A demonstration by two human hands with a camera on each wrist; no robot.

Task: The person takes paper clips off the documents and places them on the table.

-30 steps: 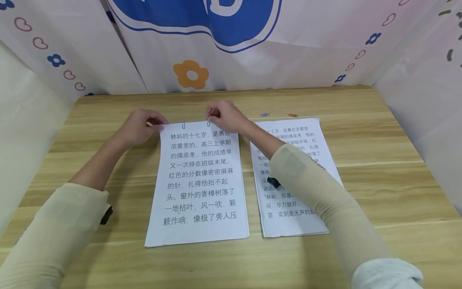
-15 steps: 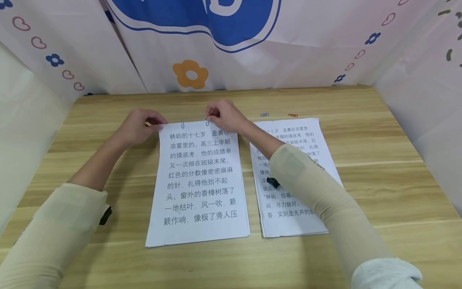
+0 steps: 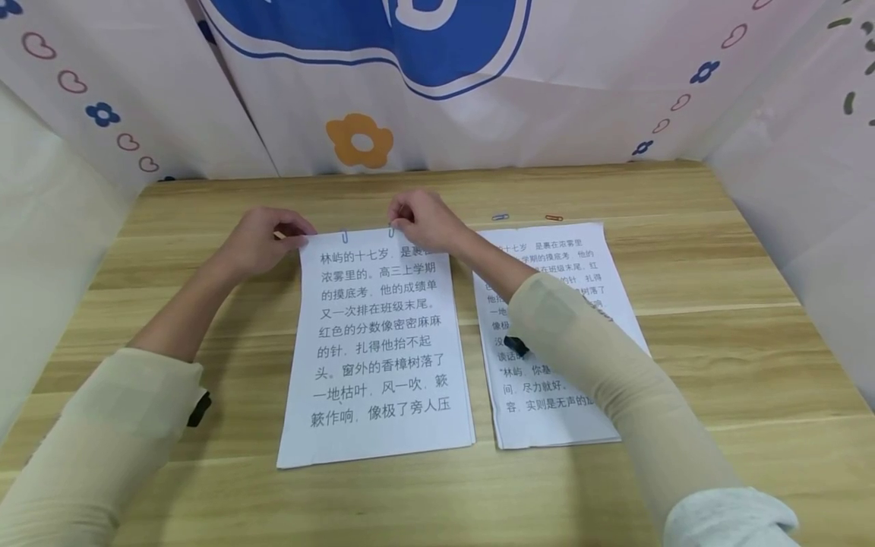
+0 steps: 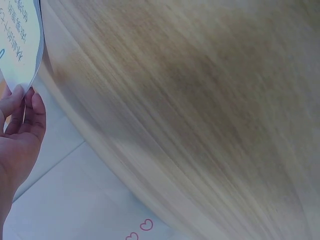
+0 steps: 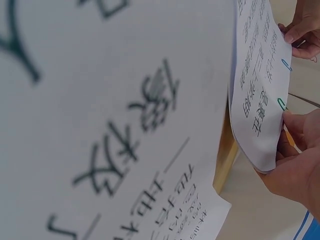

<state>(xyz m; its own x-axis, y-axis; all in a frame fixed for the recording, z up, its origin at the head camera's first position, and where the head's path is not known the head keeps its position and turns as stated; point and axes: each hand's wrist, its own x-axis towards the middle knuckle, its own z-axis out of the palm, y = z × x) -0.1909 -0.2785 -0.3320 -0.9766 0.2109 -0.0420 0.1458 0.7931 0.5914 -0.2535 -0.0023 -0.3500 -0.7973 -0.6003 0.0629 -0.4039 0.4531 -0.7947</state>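
Observation:
My left hand point(image 3: 263, 239) pinches the top left corner of the left stack of printed paper point(image 3: 376, 342), thumb in front and fingers behind in the left wrist view. Two paper clips sit on that stack's top edge. The blue paper clip point(image 5: 286, 64) is nearer my left hand. My right hand point(image 3: 427, 219) pinches the outer end of the green paper clip point(image 5: 281, 104) at the edge; its other fingers reach behind the sheets in the right wrist view. The top of the stack is lifted off the table and its lower edge is toward me.
A second stack of printed paper point(image 3: 540, 425) lies to the right, partly under my right forearm. Beyond it lie a blue paper clip point(image 3: 500, 217) and an orange-red paper clip point(image 3: 554, 218). The wooden table point(image 3: 718, 342) meets a printed cloth backdrop point(image 3: 519, 114) at the back.
Both hands keep their places on the stack. The left stack's top edge shifts very slightly left in the head view; little else differs.

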